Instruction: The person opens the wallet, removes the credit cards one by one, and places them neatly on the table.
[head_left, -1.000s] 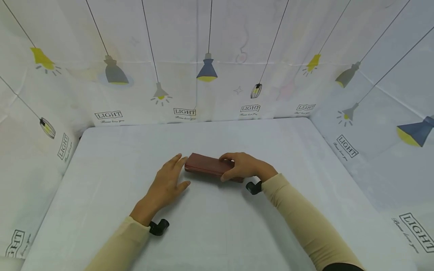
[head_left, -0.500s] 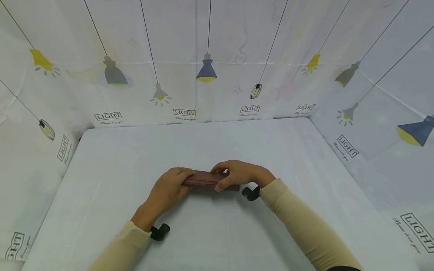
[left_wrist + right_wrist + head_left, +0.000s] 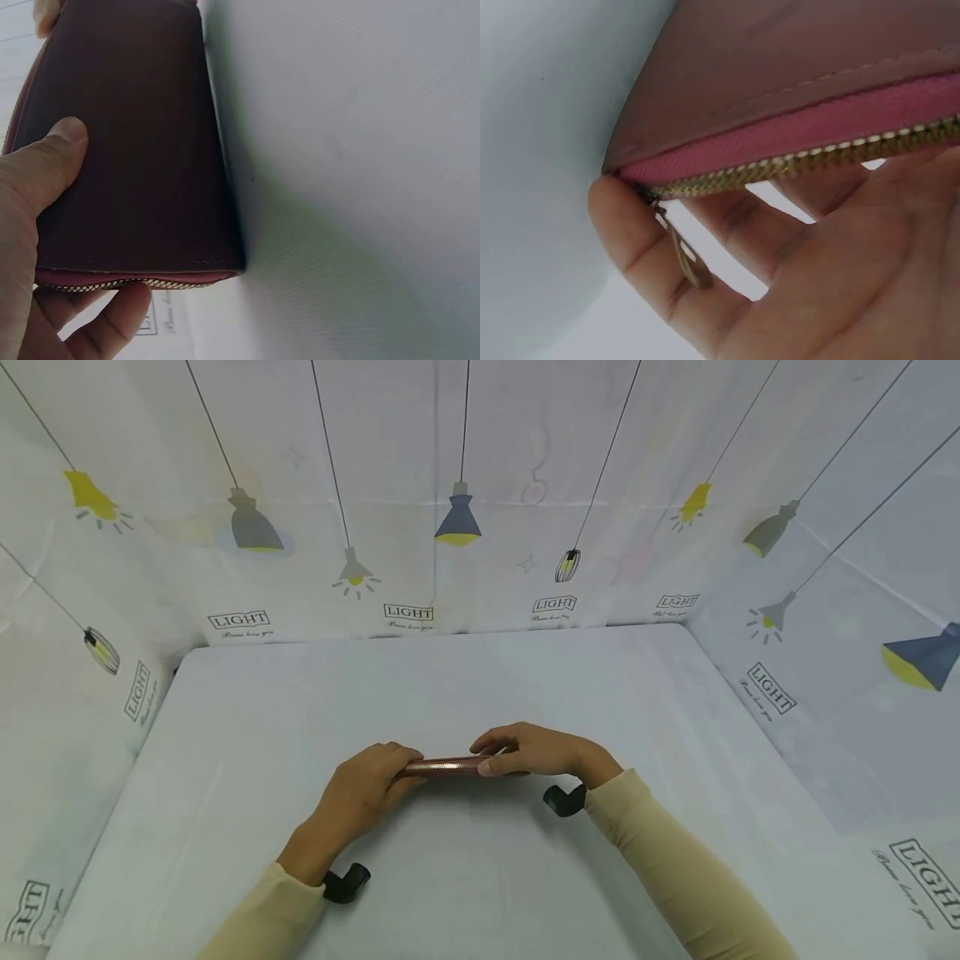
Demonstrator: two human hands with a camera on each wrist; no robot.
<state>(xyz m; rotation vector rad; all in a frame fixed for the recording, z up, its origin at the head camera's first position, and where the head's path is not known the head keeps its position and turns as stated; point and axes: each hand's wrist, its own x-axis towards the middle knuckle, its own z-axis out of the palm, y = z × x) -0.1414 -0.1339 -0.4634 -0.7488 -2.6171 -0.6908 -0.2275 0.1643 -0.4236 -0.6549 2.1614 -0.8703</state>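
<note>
A dark red zip-around wallet (image 3: 450, 767) stands on its long edge on the white table, zipper side up, between my two hands. My left hand (image 3: 367, 785) grips its left end; in the left wrist view the thumb (image 3: 69, 142) lies on the broad face and fingertips reach round the zippered short end. At the other end, my right hand (image 3: 538, 752) holds the wallet, its fingers along the zippered edge. The right wrist view shows gold zipper teeth (image 3: 802, 161), pink zipper tape (image 3: 780, 131) and a gold zip pull (image 3: 686, 259) hanging against a finger.
The white-covered table (image 3: 480, 877) reaches out around both hands. White cloth walls (image 3: 315, 460) printed with hanging lamps enclose its back and sides. Small black wrist cameras (image 3: 347, 883) sit at both sleeve cuffs.
My left hand has come onto the wallet's left end and taken hold. The wallet has been drawn slightly nearer and tipped from lying flat onto its edge, so the zipper now faces up.
</note>
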